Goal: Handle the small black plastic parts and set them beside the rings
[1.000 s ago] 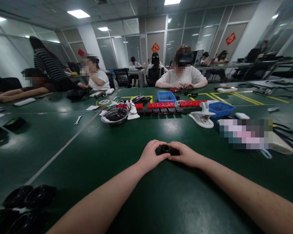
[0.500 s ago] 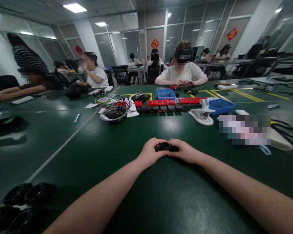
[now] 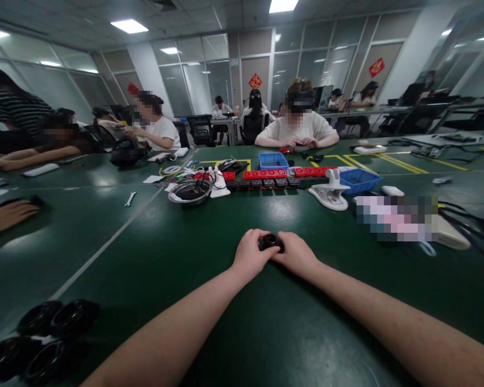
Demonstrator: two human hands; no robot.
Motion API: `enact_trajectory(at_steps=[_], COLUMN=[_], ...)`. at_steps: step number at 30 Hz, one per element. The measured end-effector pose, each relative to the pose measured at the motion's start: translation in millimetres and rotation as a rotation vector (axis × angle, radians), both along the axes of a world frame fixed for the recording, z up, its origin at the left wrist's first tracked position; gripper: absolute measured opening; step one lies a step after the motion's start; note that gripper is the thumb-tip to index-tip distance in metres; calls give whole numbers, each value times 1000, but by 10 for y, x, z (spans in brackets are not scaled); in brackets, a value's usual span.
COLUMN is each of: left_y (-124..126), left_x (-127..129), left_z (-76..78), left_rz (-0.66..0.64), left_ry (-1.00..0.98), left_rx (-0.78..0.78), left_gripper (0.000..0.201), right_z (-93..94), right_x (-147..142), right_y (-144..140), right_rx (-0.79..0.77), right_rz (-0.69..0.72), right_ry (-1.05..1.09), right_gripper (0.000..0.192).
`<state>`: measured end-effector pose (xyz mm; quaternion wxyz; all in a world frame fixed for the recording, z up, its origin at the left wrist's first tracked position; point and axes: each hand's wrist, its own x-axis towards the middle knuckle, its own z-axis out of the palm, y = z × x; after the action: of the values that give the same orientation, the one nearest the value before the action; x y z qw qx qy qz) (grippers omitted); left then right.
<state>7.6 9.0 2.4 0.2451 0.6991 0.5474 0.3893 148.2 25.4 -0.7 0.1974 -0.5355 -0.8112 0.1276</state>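
Your left hand and right hand are curled almost closed, holding one small black ring between their fingertips; whether it touches the desk, I cannot tell. If one hand presses more than the other, it may slip out sideways.

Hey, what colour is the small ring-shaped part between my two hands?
The small ring-shaped part is glossy black, seen best in the head view.
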Motion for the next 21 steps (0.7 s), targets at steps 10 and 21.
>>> enact_trajectory(at_steps=[10, 21], left_y=[16, 20], left_x=[-119, -102], left_z=[79, 84], left_rz=[-223, -220], left_ry=[-38, -10], left_rx=[-55, -72], left_gripper=[36, 33], right_z=[91, 115], right_x=[190, 219], right_y=[69, 136], right_rx=[-98, -177], right_rz=[422, 483], right_ry=[156, 193], right_gripper=[31, 20])
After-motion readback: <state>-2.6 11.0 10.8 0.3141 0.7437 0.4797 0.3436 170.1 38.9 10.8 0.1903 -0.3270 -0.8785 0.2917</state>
